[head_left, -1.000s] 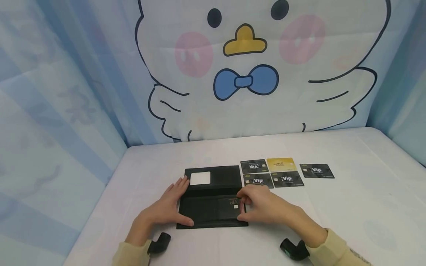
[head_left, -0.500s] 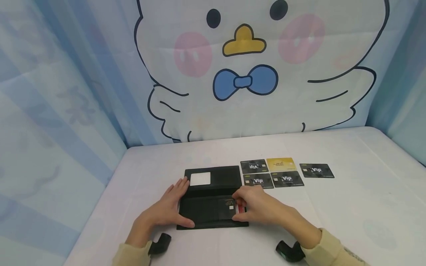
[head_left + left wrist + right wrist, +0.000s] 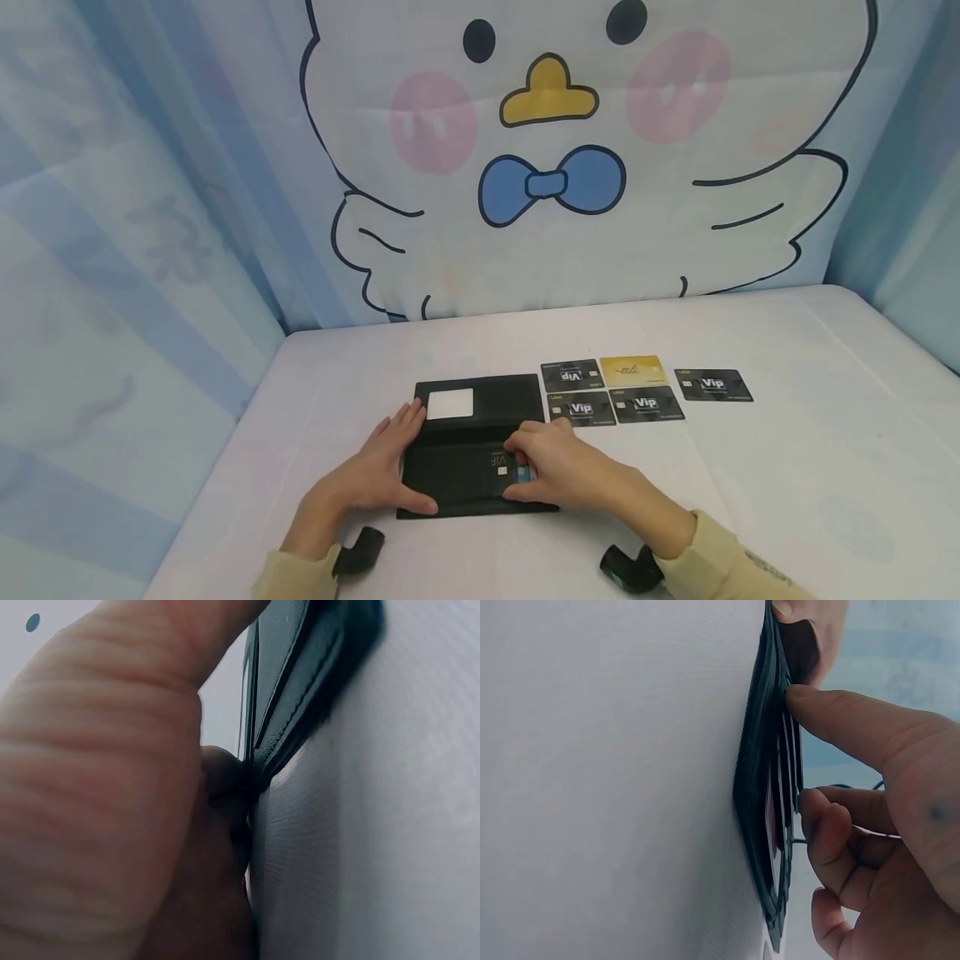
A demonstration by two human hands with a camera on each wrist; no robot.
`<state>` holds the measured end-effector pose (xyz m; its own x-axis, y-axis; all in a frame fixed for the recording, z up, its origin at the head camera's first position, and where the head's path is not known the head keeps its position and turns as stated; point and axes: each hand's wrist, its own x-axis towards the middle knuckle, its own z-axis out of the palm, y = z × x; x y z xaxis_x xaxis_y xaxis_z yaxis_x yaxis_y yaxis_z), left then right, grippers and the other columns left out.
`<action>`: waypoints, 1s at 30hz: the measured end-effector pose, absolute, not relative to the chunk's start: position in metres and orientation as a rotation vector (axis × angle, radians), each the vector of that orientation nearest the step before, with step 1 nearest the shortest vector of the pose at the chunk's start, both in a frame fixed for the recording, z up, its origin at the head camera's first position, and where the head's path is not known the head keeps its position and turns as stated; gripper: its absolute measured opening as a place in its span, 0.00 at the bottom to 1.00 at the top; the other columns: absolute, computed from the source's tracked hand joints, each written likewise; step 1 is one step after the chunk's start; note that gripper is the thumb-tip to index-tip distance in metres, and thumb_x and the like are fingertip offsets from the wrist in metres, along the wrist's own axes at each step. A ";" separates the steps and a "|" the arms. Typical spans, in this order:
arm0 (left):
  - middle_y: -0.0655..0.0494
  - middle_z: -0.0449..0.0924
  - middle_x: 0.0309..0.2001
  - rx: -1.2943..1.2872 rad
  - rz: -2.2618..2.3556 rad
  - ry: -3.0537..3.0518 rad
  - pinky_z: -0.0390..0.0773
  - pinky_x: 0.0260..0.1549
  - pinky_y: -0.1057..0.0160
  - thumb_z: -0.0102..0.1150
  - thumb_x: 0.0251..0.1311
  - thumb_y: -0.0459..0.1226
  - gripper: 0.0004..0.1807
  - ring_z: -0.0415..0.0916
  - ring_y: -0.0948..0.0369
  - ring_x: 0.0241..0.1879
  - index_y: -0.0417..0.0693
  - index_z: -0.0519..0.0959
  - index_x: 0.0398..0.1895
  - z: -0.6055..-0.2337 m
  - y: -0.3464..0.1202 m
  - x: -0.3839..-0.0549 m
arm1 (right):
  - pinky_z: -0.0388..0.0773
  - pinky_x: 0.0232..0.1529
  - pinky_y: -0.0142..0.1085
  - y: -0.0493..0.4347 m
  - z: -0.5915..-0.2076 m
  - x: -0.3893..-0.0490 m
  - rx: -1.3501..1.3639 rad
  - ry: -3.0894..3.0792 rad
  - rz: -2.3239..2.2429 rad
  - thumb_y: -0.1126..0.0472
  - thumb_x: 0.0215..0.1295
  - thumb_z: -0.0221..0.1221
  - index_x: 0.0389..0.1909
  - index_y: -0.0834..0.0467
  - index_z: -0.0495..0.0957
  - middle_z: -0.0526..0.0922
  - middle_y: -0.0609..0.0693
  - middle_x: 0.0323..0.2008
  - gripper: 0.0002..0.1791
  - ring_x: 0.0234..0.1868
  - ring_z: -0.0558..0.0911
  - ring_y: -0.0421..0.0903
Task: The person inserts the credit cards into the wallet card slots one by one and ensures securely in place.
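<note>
Worktop (image 3: 795,483): The black wallet (image 3: 450,475) lies open before you, its lower half between your two hands, a white panel (image 3: 450,403) set in its upper half.
Left side: Your left hand (image 3: 375,479) rests along the wallet's left edge, fingers straight and spread, thumb laid on the lower left corner area.
Right side: Your right hand (image 3: 566,471) pinches the dark VIP card (image 3: 489,477) between thumb and bent finger over the right part of the lower half.
Between hands: The card lies left of your right fingertips and to the right of your left thumb; your hands stand apart.
Since a second ago: Your right hand and the card have shifted left across the wallet; a blue patch (image 3: 522,472) now shows beside the card, where red showed half a second ago. Your left hand and the wallet hold their places.
Loose cards: Four black Vip cards (image 3: 647,404) and a gold card (image 3: 632,370) lie beyond your right hand.
</note>
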<state>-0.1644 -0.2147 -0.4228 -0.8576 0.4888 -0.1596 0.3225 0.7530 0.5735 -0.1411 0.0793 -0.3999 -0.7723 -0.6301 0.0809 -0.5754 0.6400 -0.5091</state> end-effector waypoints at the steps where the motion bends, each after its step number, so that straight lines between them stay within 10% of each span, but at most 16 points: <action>1: 0.44 0.39 0.81 0.626 0.788 2.651 0.34 0.75 0.45 0.81 0.36 0.60 0.74 0.32 0.49 0.79 0.35 0.48 0.80 -0.423 -0.215 -0.164 | 0.63 0.41 0.42 0.078 -0.400 -0.141 -1.017 2.752 -0.796 0.52 0.57 0.74 0.48 0.62 0.83 0.73 0.38 0.30 0.23 0.30 0.71 0.34; 30: 0.44 0.38 0.81 0.652 0.801 2.639 0.33 0.75 0.45 0.81 0.38 0.59 0.73 0.32 0.49 0.79 0.35 0.46 0.80 -0.422 -0.217 -0.164 | 0.80 0.44 0.40 0.134 -0.392 -0.153 -0.919 2.800 -0.875 0.51 0.63 0.70 0.60 0.59 0.78 0.77 0.45 0.46 0.28 0.43 0.76 0.41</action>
<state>-0.1639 -0.2174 -0.4220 -0.8497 0.5040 -0.1547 0.3329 0.7405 0.5838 -0.1532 0.1344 -0.3920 -0.8193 -0.5630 0.1088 -0.5248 0.6598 -0.5378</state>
